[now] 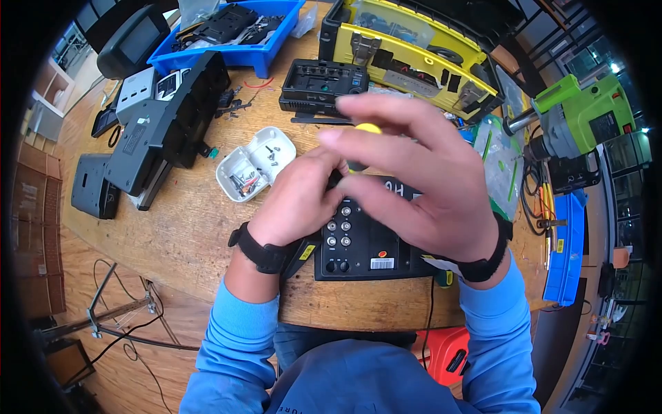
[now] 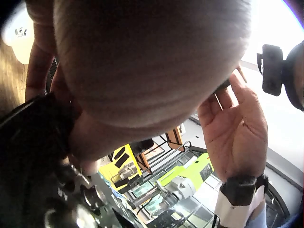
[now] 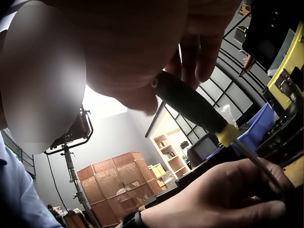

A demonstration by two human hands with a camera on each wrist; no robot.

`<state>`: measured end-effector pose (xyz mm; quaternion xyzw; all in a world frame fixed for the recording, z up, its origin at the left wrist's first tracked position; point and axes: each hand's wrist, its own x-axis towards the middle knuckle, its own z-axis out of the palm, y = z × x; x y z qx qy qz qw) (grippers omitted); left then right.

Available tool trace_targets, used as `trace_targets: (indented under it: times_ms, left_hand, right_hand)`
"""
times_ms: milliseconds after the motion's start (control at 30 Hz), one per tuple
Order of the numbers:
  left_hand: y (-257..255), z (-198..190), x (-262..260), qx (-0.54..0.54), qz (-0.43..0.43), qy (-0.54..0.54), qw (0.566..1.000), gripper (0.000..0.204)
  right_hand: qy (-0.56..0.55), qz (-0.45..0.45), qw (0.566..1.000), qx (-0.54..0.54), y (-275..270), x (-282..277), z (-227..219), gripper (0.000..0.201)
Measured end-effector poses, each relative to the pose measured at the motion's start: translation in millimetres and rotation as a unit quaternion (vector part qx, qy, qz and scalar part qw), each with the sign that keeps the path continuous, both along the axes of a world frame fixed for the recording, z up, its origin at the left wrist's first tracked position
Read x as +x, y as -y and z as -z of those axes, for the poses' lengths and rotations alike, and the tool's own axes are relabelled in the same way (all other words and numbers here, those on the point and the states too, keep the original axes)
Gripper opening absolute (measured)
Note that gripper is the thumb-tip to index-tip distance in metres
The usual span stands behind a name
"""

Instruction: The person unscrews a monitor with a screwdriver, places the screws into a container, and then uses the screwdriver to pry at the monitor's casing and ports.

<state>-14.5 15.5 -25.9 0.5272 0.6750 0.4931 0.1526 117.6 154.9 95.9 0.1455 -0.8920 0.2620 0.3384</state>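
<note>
A black electronic device (image 1: 365, 255) with several round metal connectors and a barcode label lies on the wooden table in front of the person. Over its far side stands a screwdriver (image 3: 190, 102) with a dark handle, a yellow collar and a metal shaft. The left hand (image 1: 300, 196) pinches the shaft low down between curled fingers and thumb; the tip is hidden there. Around the handle's upper end the right hand (image 1: 431, 169) hovers with its fingers spread and loosely bent. In the left wrist view the right palm (image 2: 235, 133) shows, fingers extended upward.
A white case (image 1: 255, 162) with small screws lies left of the hands. Black equipment (image 1: 148, 141) is piled farther left. At the back are a blue bin (image 1: 269, 52), a black battery-charger-like unit (image 1: 324, 83) and a yellow toolbox (image 1: 414, 72). A green power tool (image 1: 586, 114) stands right.
</note>
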Motion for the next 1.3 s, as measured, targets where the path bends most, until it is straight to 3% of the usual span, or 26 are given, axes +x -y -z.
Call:
trace_targets:
  times_ms: [233,700,900,967,1300]
  left_hand:
    - [0,-7,-1,0.005,-0.009,0.003,1.0,0.025]
    - [5,-21,1,-0.029,-0.026,-0.001,0.999,0.028]
    - [-3,-2,-4,0.054,-0.004,0.03,0.998,0.029]
    - [3,-11,0,-0.022,-0.023,0.01,0.999,0.029]
    - [4,-22,4,-0.07,-0.052,0.063,0.994,0.029]
  right_hand:
    - [-0.009,0.033,0.999,-0.022,2,4,7,0.043]
    - [-0.022,0.011,1.0,0.004,-2,2,10,0.042]
    - [-0.007,0.004,1.0,-0.027,0,3,9,0.038]
    - [-0.006,0.023,1.0,-0.014,-1,3,11,0.037]
    - [-0.016,0.009,1.0,0.001,-5,1,9,0.038]
